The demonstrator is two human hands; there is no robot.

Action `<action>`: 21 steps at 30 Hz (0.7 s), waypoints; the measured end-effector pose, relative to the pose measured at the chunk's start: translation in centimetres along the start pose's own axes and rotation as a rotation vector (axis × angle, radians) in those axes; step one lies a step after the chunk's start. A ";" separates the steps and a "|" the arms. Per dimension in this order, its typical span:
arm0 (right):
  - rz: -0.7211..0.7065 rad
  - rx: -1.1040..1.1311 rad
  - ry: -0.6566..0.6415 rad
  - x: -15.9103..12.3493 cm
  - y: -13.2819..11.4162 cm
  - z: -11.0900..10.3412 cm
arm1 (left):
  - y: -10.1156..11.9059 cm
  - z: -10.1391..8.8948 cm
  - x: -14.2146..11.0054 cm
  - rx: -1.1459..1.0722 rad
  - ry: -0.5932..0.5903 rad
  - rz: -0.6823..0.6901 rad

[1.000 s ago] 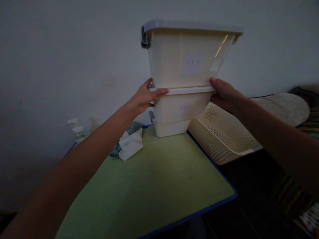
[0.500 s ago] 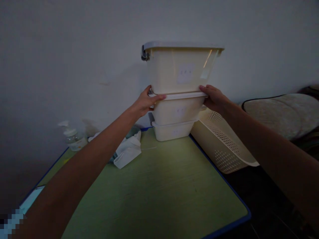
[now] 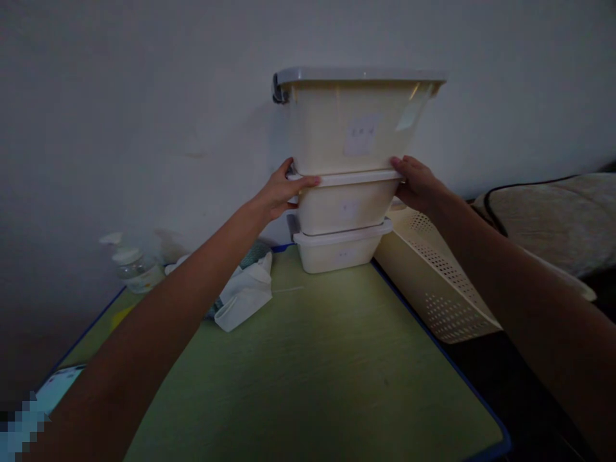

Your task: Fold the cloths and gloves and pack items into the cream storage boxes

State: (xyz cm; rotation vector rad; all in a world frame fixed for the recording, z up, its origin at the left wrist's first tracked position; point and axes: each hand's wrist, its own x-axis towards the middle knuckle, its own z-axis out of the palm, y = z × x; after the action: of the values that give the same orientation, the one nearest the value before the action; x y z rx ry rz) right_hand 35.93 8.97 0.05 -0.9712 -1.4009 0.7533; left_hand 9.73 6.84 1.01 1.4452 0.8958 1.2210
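Three lidded, cream-white storage boxes stand in a stack at the back of the green table (image 3: 308, 359). The largest box (image 3: 322, 128) is on top, a paper label on its front and a grey latch at its left. Under it, the middle box (image 3: 317, 208) is gripped at both ends of its lid rim. My left hand (image 3: 283, 189) has its thumb along the front of that rim. My right hand (image 3: 418, 183) holds the right end, its fingers partly hidden behind the box. Lowest is the bottom box (image 3: 320, 258), resting on the tabletop.
A perforated cream basket (image 3: 409, 282) stands beside the table's right edge, with a covered cushion-like thing (image 3: 553, 212) beyond. At left are a pump bottle (image 3: 139, 273), a crumpled white cloth (image 3: 245, 295) and a phone-like device (image 3: 60, 385). A wall rises close behind.
The upper two boxes have risen slightly in view, and more of the bottom box's lid shows at its right end. Both hands keep their hold. The camera view has shifted a little.
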 end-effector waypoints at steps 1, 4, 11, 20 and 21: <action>0.004 0.026 0.004 0.1 0.1 0.0 | -0.1 -0.1 0.1 -0.006 -0.004 0.000; 0.041 0.090 -0.012 0.2 0.2 -0.1 | -0.2 -0.2 0.2 -0.006 -0.002 -0.004; 0.072 0.072 0.007 0.3 0.1 -0.3 | -0.2 -0.3 0.5 -0.007 -0.002 -0.008; -0.037 -0.045 -0.091 0.2 -3.1 -0.8 | 1.5 -1.4 1.6 0.202 -0.013 0.142; -0.059 -0.031 -0.091 0.4 -3.4 -0.7 | 1.8 -1.5 1.8 0.208 -0.044 0.190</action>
State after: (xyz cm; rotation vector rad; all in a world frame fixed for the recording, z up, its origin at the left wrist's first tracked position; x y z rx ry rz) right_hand 36.28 7.73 3.35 -0.9251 -1.5183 0.7411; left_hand 8.55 8.44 3.19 1.7500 0.8920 1.2580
